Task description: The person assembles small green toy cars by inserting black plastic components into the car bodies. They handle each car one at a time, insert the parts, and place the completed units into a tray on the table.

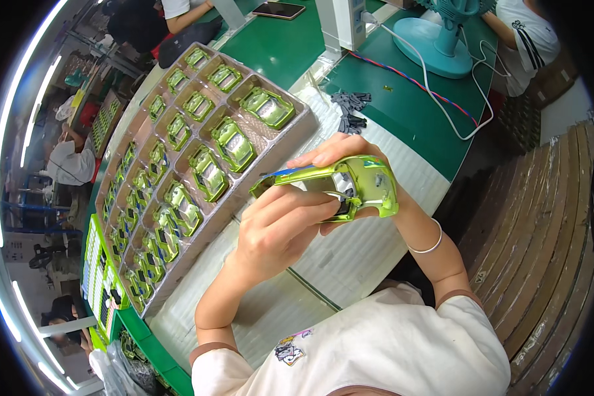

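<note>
A lime-green toy car body shell point(375, 181), with a blue stripe along one edge, is held tilted in front of my chest. My right hand point(353, 146) is wrapped round its far side, with the fingers along the top edge. My left hand point(274, 228) has its fingers bent and pressed together, their tips inside the shell's opening. A small dark part point(343, 206) shows at those fingertips; whether they grip it I cannot tell. To the left, a large compartment tray point(296, 135) holds several similar green car shells point(233, 144).
Small dark grey parts point(351, 105) lie in a pile on the table beyond my hands. A teal fan point(435, 39) with a white cable point(435, 92) stands at the far right. A phone point(278, 10) lies at the back. Stacked brown boards point(541, 237) are on the right. Other people sit nearby.
</note>
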Available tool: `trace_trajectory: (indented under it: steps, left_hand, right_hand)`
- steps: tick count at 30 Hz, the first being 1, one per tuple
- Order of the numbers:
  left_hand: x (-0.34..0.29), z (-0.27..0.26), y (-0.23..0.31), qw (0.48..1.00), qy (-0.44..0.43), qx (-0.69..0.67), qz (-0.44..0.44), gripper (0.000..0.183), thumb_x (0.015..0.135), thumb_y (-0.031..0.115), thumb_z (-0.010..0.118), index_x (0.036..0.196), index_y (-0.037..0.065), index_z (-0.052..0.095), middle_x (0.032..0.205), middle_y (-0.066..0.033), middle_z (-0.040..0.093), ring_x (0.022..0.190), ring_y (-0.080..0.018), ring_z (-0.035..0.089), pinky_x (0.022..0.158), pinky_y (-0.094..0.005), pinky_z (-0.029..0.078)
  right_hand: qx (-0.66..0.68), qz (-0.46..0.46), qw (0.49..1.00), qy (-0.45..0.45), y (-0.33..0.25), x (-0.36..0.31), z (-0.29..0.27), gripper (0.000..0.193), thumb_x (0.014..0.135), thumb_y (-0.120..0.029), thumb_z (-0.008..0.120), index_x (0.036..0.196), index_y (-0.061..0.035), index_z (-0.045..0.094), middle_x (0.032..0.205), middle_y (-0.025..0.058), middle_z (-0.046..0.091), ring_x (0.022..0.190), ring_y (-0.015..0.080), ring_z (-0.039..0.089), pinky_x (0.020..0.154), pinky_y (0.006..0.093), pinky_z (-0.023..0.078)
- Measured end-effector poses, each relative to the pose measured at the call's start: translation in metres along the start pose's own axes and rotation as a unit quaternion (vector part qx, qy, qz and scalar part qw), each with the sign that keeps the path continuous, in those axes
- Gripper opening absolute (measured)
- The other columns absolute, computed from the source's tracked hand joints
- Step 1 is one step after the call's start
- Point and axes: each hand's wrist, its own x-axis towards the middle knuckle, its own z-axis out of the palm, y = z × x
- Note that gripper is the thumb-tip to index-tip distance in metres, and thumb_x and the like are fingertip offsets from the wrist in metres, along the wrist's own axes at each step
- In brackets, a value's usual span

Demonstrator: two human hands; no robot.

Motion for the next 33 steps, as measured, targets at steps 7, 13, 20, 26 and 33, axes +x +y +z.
trace_trajectory:
  steps: [7,13,20,26,33]
  left_hand:
    - [-0.0064,0.009,-0.0049,1.0,0.021,-0.004,0.022,0.026,0.06,-0.001,0.066,0.085,0.004,0.062,0.08,-0.0048,0.062,0.074,-0.0214,0.06,0.065,-0.0317,0.047]
    - [-0.0058,0.0059,0.0021,0.997,0.031,-0.02,-0.06,0.031,0.057,-0.002,0.071,0.087,0.005,0.065,0.077,-0.0043,0.063,0.07,-0.0197,0.06,0.062,-0.0291,0.048]
    - [-0.0057,0.0057,0.0009,0.998,0.033,-0.04,-0.033,0.031,0.057,-0.001,0.071,0.087,0.006,0.066,0.078,-0.0045,0.064,0.072,-0.02,0.061,0.065,-0.0291,0.048]
    - [-0.004,0.0059,-0.0002,0.999,0.028,-0.035,-0.012,0.028,0.057,0.002,0.075,0.083,0.006,0.067,0.079,-0.0053,0.065,0.07,-0.0202,0.061,0.064,-0.0287,0.05]
    - [-0.0029,0.0054,-0.0008,0.999,0.012,-0.037,0.009,0.027,0.057,0.004,0.073,0.084,0.008,0.067,0.077,-0.0039,0.065,0.07,-0.0189,0.061,0.065,-0.0292,0.048]
  right_hand:
    - [-0.018,0.036,0.999,-0.029,-0.004,0.0007,-0.0003,0.067,0.05,-0.021,0.087,0.105,-0.0064,0.051,0.103,0.0087,0.06,0.097,0.0207,0.06,0.083,0.0312,0.05]
    - [0.068,0.112,0.991,0.006,-0.002,-0.0052,0.0058,0.071,0.051,-0.025,0.086,0.108,-0.0061,0.049,0.108,0.0082,0.057,0.099,0.0195,0.057,0.085,0.0314,0.049]
    - [-0.006,0.038,0.999,-0.036,-0.0018,-0.0001,0.0014,0.071,0.052,-0.027,0.086,0.108,-0.0059,0.048,0.107,0.0091,0.057,0.1,0.0209,0.057,0.086,0.0319,0.048]
    - [0.02,0.042,0.999,-0.029,-0.0053,-0.0012,0.0026,0.068,0.053,-0.026,0.085,0.107,-0.0056,0.049,0.105,0.0117,0.06,0.098,0.022,0.059,0.085,0.0324,0.049]
    - [0.04,0.024,0.998,-0.036,-0.0061,-0.0007,-0.0006,0.064,0.054,-0.023,0.085,0.105,-0.0057,0.051,0.103,0.0136,0.061,0.098,0.0245,0.059,0.084,0.0335,0.049]
